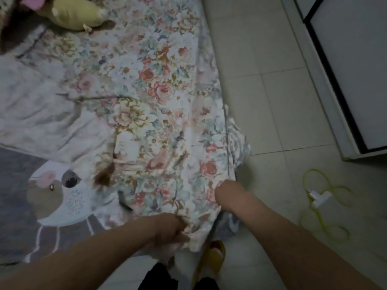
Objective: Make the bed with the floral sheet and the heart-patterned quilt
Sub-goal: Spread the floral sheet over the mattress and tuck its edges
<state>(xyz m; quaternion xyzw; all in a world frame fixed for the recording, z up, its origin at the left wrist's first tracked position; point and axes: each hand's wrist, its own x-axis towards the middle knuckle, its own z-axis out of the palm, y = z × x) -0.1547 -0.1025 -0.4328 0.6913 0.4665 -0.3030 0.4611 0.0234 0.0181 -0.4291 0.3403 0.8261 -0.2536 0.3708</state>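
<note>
Pale tiled bedroom floor [272, 101]: your left hand [170, 229] bunches near corner of white floral cotton sheet [150, 91] in curled fingers. Your right hand [226, 192] at sheet's side edge, fingers buried in fabric, grip unclear. Sheet spread ahead of you. Grey cartoon-animal blanket [25, 185] lies left.

The bed [14, 181], its grey cartoon-print cover showing left of the floral sheet [159, 97], carries that sheet and, at its far end, a yellow plush toy [73, 13]. Right of the sheet, a yellow-corded white plug [320, 198] lies on the tiled floor [272, 101].
</note>
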